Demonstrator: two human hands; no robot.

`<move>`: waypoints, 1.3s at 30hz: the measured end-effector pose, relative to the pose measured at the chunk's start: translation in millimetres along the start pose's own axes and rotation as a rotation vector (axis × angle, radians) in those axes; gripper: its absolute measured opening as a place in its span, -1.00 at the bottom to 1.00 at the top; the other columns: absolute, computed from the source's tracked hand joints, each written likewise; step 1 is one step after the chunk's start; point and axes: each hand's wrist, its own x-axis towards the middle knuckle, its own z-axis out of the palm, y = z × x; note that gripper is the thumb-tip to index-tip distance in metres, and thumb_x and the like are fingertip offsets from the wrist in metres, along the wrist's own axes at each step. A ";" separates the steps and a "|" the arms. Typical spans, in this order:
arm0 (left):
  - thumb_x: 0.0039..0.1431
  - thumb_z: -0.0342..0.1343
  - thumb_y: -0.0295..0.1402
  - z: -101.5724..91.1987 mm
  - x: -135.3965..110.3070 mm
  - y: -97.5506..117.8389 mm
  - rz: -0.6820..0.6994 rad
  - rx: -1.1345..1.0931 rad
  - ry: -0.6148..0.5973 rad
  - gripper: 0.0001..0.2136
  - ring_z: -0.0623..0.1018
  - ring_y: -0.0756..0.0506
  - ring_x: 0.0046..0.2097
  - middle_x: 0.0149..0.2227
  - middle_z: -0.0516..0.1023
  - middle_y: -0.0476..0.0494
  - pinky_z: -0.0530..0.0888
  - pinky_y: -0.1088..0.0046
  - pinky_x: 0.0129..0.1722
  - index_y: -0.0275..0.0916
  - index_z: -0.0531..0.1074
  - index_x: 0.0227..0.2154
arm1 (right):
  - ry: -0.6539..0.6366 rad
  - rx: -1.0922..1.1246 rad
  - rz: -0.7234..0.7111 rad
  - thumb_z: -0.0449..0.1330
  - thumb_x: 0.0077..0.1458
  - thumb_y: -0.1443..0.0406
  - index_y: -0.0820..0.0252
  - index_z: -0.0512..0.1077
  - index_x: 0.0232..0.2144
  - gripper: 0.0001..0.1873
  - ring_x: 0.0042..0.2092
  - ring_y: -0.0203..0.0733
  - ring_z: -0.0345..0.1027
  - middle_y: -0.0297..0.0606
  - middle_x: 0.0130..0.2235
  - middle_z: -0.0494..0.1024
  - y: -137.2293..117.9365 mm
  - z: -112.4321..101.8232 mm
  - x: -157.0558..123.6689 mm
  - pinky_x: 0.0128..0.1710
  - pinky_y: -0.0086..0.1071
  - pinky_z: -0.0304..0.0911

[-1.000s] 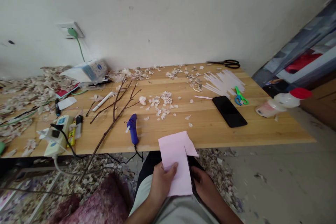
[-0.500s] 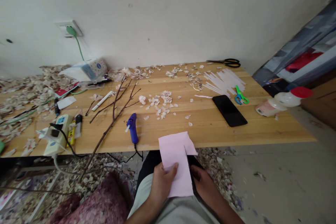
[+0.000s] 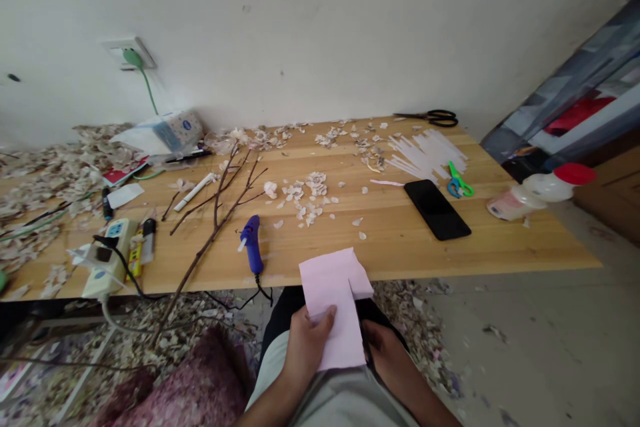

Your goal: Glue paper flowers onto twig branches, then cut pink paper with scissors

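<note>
A sheet of pink paper (image 3: 333, 287) is pinched in my left hand (image 3: 311, 340), thumb on top and fingers underneath. The sheet lies over my lap at the table's front edge, with a cut running in from its right side and a flap standing out at the upper right. My right hand (image 3: 383, 350) is closed around black scissors (image 3: 368, 351) at the paper's right edge. Most of the scissors is hidden by the hand and the sheet.
On the table (image 3: 370, 260) lie a blue glue gun (image 3: 253, 245), a forked branch (image 3: 215, 230), a black phone (image 3: 437, 209), small green scissors (image 3: 460, 180), white glue sticks (image 3: 425, 153), another pair of black scissors (image 3: 437, 118) and scattered petals (image 3: 313, 197). A red-capped bottle (image 3: 540, 193) stands at right.
Both hands and the paper have shifted slightly left and up. The dark blade seen along the paper's right edge now shows less.
</note>
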 end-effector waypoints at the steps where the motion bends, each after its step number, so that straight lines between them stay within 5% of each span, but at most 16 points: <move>1: -0.17 0.41 -0.02 0.5 -0.8 0.3 -0.002 -0.003 -0.003 -0.58 0.64 -0.22 -0.40 -0.40 0.73 -0.24 0.57 0.34 -0.41 -0.33 0.65 -0.41 | 0.004 0.000 0.004 0.27 -0.03 -0.03 0.09 0.53 -0.46 -0.67 -0.27 0.01 0.50 -0.21 -0.36 0.67 0.9 0.0 0.4 -0.28 -0.25 0.36; 14: -0.16 0.41 -0.05 1.2 -3.4 0.1 0.009 0.022 -0.015 -0.62 0.65 -0.25 -0.35 -0.37 0.74 -0.24 0.60 0.28 -0.32 -0.31 0.65 -0.44 | 0.068 -0.002 0.026 0.28 -0.05 -0.01 0.11 0.44 -0.61 -0.65 -0.39 -0.08 0.41 -0.27 -0.48 0.59 1.2 -1.0 0.6 -0.35 -0.30 0.24; 39: -0.01 0.31 -0.08 -2.7 -5.9 -8.7 0.011 0.121 -0.089 -0.65 0.60 -0.20 -0.37 -0.38 0.71 -0.24 0.52 0.35 -0.40 -0.34 0.62 -0.38 | 0.076 -0.056 0.019 0.25 0.03 0.02 0.11 0.46 -0.51 -0.69 -0.33 -0.07 0.45 -0.28 -0.41 0.63 2.2 -6.7 3.4 -0.37 -0.34 0.26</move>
